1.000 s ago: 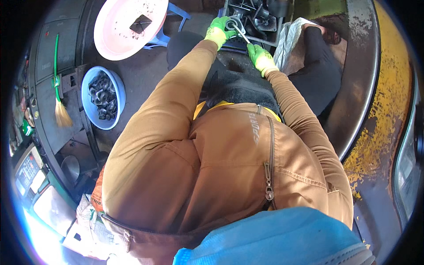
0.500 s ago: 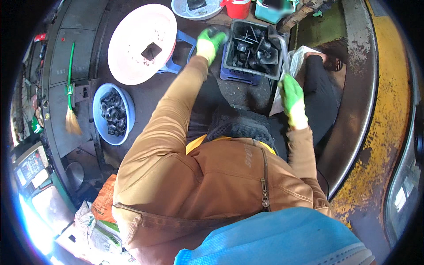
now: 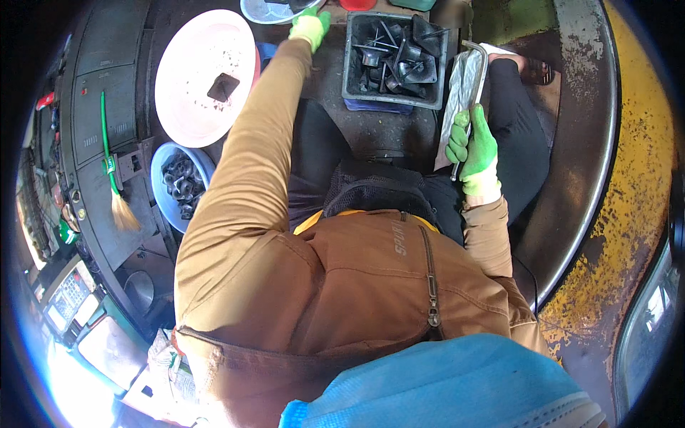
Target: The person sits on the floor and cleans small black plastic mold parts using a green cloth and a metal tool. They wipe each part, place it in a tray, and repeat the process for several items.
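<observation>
My left hand (image 3: 310,28), in a green and yellow glove, reaches far forward to a shallow light-blue basket (image 3: 270,12). Its fingers are closed at a black moulded part (image 3: 303,5), partly cut off by the upper edge. My right hand (image 3: 472,146), gloved alike, is closed around a long bent metal rod tool (image 3: 480,78), with its curved end pointing away from me. Between the hands stands a dark crate (image 3: 347,78) filled with black funnel-shaped parts (image 3: 399,60), several with thin stems.
A large pale pink basin (image 3: 185,85) with one black square piece (image 3: 223,87) stands front left. Nearer is a blue tub (image 3: 160,182) of black parts. A green-handled broom (image 3: 107,139) leans at left. A metal ledge (image 3: 581,143) curves along my right.
My left hand has moved forward and left, from beside the crate to the light-blue basket. My right hand has come slightly nearer with the rod tool. The whole view has shifted.
</observation>
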The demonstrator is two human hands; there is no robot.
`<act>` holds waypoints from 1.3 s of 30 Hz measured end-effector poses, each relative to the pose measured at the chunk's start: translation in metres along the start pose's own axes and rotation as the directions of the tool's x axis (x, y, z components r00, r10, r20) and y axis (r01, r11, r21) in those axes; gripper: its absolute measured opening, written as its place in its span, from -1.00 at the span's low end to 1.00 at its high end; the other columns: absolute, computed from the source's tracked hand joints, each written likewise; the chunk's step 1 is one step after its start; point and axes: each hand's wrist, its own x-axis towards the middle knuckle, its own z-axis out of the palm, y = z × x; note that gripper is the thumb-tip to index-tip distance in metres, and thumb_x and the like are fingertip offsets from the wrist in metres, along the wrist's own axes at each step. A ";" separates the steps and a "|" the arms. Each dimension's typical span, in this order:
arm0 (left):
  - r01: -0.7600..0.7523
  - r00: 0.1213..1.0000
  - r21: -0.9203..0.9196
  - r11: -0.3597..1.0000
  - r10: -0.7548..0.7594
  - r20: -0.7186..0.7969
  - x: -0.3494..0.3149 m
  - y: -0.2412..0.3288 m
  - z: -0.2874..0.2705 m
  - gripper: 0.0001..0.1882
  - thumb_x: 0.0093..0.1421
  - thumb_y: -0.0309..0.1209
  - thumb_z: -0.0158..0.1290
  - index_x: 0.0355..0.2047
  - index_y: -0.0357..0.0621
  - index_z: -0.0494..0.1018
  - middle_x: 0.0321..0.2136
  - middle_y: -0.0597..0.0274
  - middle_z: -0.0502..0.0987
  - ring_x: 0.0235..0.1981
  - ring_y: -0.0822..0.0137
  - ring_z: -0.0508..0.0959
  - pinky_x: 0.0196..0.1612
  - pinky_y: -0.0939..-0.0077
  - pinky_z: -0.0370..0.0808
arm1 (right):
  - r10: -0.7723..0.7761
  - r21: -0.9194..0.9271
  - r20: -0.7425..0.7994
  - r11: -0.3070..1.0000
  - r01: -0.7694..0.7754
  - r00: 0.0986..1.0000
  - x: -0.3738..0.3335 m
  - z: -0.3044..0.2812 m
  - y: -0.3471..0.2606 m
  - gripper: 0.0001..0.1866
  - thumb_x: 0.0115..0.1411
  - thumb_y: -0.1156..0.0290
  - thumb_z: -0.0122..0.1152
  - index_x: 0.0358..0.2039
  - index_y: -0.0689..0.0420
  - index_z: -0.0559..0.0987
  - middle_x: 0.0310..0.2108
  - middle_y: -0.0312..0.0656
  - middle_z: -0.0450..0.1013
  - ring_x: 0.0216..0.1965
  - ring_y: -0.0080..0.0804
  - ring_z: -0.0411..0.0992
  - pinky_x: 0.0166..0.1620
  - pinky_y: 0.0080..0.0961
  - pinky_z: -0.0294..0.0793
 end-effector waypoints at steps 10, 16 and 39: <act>-0.117 0.948 -0.413 0.903 0.225 0.224 -0.080 0.115 0.057 -0.57 0.10 -0.17 0.04 -0.12 -0.20 0.51 -0.15 0.05 0.57 -0.14 -0.02 0.54 -0.03 0.28 0.43 | 0.027 -0.078 -0.053 0.997 -0.031 0.998 0.005 0.008 0.013 -0.59 0.35 -0.03 -0.15 -0.48 -0.02 0.42 -0.74 -0.46 0.15 -0.80 -0.65 0.00 -0.70 -0.67 -0.04; 0.081 0.985 -0.518 0.852 0.011 0.172 -0.063 0.042 0.049 -0.70 0.23 -0.23 -0.03 -0.20 -0.16 0.53 -0.46 0.30 0.55 -0.46 0.44 0.49 -0.37 0.55 0.43 | 0.023 -0.164 -0.054 0.986 -0.032 0.998 0.004 0.005 0.022 -0.58 0.35 -0.04 -0.17 -0.49 -0.03 0.41 -0.75 -0.48 0.11 -0.80 -0.65 -0.04 -0.71 -0.67 -0.07; 0.688 0.724 -0.689 0.228 -0.143 0.675 -0.156 -0.003 -0.002 -0.80 0.17 -0.36 0.08 -0.29 -0.24 0.51 -0.45 0.23 0.55 -0.50 0.37 0.54 -0.44 0.54 0.57 | -0.108 -0.703 -0.012 0.708 0.069 0.994 0.045 0.006 0.066 -0.57 0.27 0.00 -0.03 -0.36 0.14 0.52 -0.62 -0.31 0.38 -0.65 -0.48 0.29 -0.54 -0.58 0.27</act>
